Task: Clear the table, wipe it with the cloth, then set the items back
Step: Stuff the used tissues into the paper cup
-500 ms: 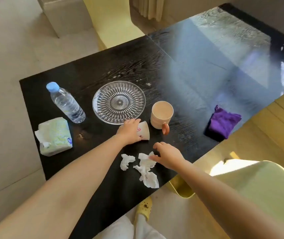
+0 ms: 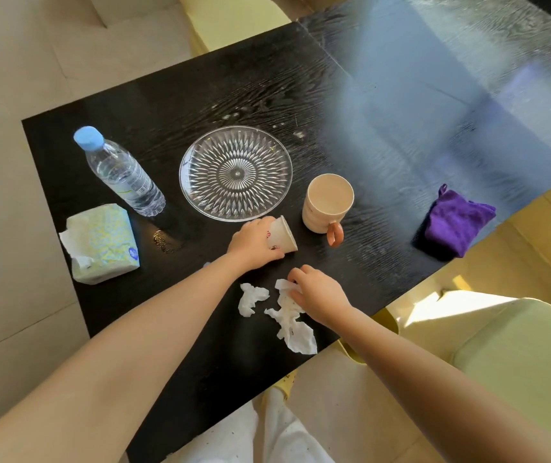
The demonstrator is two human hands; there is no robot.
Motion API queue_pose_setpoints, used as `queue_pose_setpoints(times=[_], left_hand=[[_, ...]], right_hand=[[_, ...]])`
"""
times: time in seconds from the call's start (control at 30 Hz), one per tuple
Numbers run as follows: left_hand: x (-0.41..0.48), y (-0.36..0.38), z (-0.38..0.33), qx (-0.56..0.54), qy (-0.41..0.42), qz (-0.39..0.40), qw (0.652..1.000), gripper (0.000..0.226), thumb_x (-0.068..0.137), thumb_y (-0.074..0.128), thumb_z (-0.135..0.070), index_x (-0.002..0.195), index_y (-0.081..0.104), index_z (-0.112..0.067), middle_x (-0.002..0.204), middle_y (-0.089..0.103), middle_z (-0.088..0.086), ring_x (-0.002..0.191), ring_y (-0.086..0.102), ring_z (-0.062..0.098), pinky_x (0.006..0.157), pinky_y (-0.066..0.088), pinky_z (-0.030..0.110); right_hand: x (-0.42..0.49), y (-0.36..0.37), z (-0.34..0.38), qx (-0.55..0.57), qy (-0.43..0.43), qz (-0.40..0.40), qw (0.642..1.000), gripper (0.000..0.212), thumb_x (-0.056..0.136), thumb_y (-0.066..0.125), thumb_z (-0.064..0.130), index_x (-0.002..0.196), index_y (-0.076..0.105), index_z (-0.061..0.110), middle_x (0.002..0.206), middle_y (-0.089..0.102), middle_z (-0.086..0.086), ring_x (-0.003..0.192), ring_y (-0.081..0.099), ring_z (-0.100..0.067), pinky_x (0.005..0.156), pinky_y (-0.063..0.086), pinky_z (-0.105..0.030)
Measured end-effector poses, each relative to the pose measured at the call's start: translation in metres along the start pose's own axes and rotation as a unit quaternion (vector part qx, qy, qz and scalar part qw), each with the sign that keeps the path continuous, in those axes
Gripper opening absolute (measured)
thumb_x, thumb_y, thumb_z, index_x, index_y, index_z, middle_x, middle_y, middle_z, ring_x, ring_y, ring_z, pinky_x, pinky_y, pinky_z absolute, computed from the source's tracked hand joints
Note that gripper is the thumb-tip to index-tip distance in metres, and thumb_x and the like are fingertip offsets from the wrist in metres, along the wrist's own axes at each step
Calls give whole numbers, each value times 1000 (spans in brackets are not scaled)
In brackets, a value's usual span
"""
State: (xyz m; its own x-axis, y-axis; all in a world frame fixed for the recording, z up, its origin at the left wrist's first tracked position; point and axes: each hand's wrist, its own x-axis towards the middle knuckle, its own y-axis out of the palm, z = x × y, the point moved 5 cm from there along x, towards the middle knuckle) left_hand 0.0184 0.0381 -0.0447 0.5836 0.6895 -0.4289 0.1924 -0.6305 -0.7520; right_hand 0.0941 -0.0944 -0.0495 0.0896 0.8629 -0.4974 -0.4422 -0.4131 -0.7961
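On the black table (image 2: 200, 95) stand a water bottle (image 2: 122, 173) with a blue cap, a clear glass plate (image 2: 235, 173) and a beige mug (image 2: 327, 203) with an orange handle. A tissue pack (image 2: 103, 243) lies at the left and a folded purple cloth (image 2: 456, 225) at the right edge. My left hand (image 2: 254, 243) grips a small paper cup (image 2: 282, 235) lying on its side. My right hand (image 2: 317, 292) pinches the larger crumpled tissue (image 2: 292, 322); a smaller crumpled tissue (image 2: 250, 299) lies beside it.
A pale green chair (image 2: 518, 362) stands at the lower right and another chair (image 2: 234, 18) beyond the table's far edge. A small wet spot (image 2: 164, 242) shows near the bottle. The table's near edge runs just under my forearms.
My right hand has closed its fingers onto the top of the larger crumpled tissue. My left hand keeps its hold on the tipped paper cup.
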Motion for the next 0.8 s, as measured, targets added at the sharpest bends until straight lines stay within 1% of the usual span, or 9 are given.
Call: queue_pose_setpoints(times=[0.1,0.13,0.23,0.33,0.4,0.47,0.53,0.67,0.8], left_hand=[[-21,-15,20,-170,-26,-37,984,74,72,79,-26,133,40,-18,129,52,2,115,50,19,91,44,34],[-31,-18,29,-209,-38,-51,976,74,72,79,-23,133,39,-19,129,51,2,116,49,19,92,43,34],[-63,-24,56,-278,-89,-89,953,77,70,79,-12,133,35,-19,135,46,4,123,44,23,98,41,38],[-93,-19,82,-314,-148,-109,931,81,70,79,-8,135,31,-18,137,44,5,126,43,24,102,39,38],[-110,-14,94,-332,-164,-119,921,83,69,80,-8,135,31,-20,137,45,5,127,43,23,103,40,38],[-125,-10,103,-344,-174,-133,913,83,69,80,-8,135,31,-20,136,45,4,126,44,22,100,40,35],[-136,-5,109,-358,-184,-147,904,83,69,80,-8,134,31,-21,135,45,4,123,44,20,96,40,31],[-149,0,109,-364,-181,-157,900,85,70,80,-9,137,28,-20,136,43,4,118,42,13,94,39,28],[-156,2,107,-346,-164,-164,909,83,71,79,-6,136,29,-20,137,42,3,115,38,7,93,38,26]], right_hand=[[-2,-7,6,3,-9,-32,999,35,94,48,32,127,47,20,121,54,-5,108,53,-23,83,51,-36],[-4,-11,9,2,-18,-49,999,37,94,48,34,129,46,21,123,53,-5,110,52,-23,86,50,-36],[-17,-20,16,-20,-58,-77,995,52,90,50,47,136,40,26,139,45,-2,125,42,-23,103,40,-38],[-33,-8,20,-72,-103,-8,992,76,80,55,62,144,28,30,153,26,0,140,23,-26,115,20,-43],[-42,7,21,-136,-123,26,983,84,77,60,60,146,23,30,156,19,-1,142,18,-28,116,16,-44],[-44,18,18,-183,-122,23,975,75,83,63,45,145,25,28,155,19,-3,139,22,-28,114,23,-41],[-41,20,16,-175,-104,5,979,62,89,60,29,143,30,25,150,27,-4,132,30,-26,107,34,-34],[-32,21,15,-100,-73,4,992,45,92,55,22,135,42,23,136,40,-2,118,42,-21,91,46,-28],[-25,8,21,-25,-59,-48,997,37,92,54,14,127,49,22,128,49,0,114,47,-18,89,49,-28]])
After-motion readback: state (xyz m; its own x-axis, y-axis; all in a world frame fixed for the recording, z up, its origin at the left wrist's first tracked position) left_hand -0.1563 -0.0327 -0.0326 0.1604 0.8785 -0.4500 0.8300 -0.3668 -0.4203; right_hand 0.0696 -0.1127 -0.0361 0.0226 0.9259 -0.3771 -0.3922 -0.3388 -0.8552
